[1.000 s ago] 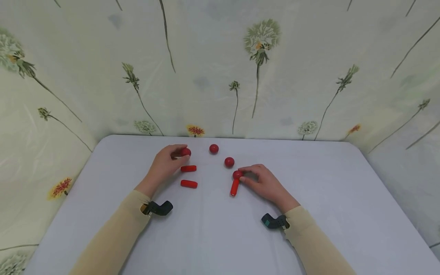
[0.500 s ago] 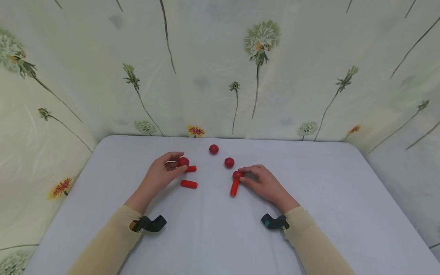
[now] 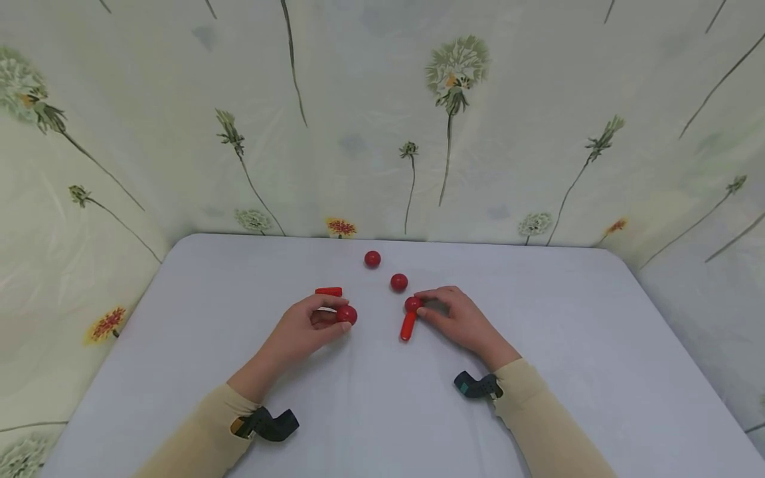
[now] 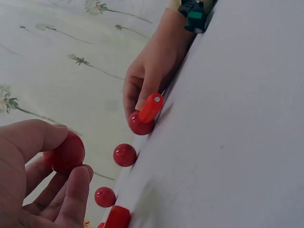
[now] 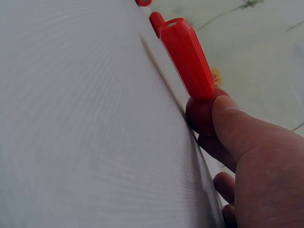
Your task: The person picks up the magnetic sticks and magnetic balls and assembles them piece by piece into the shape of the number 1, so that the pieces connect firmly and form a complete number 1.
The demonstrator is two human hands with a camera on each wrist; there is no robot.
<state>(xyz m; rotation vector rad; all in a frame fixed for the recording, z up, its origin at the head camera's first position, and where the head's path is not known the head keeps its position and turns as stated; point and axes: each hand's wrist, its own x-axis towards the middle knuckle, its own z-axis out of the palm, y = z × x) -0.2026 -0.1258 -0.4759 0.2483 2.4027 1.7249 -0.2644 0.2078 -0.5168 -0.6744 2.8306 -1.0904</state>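
Between thumb and fingers my left hand [image 3: 301, 328] pinches a shiny red ball [image 3: 346, 315]; it shows large in the left wrist view, with the held ball [image 4: 70, 153] at the fingertips. My right hand [image 3: 460, 318] holds another red ball [image 3: 413, 304] by its side. A ridged, bright red handle [image 5: 187, 59] meets that ball and points toward the wearer. Behind the left hand lies a loose red handle [image 3: 328, 291] on the white surface. A second loose handle is hidden under the left hand in the head view.
Two loose red balls, one farther back [image 3: 372, 259] and one nearer the right hand [image 3: 399, 282], sit on the white-covered table [image 3: 382, 411]. Behind the table's far edge hangs a flower-patterned curtain [image 3: 358, 133]. A dark wrist camera [image 3: 271, 425] juts from the left sleeve.
My left hand has brought its ball from the back left toward the wearer and to the right, past the first loose handle and over the second. The right hand has stayed in place.
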